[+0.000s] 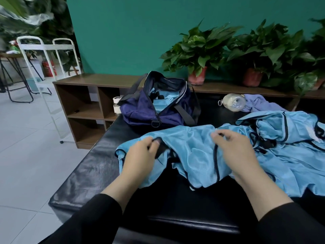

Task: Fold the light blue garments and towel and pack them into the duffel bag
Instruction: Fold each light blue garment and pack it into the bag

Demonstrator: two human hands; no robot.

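My left hand (140, 155) and right hand (233, 152) pinch the garment (191, 152) edge, its length running left-right on the bench (91, 166); the duffel bag (140, 110) lies ahead, nearer my left.

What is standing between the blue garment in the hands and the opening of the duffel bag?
Nothing visible. Both hands, left and right, hold the light blue garment on the black bench. The duffel bag sits just behind it, unzipped, with light blue fabric already inside.
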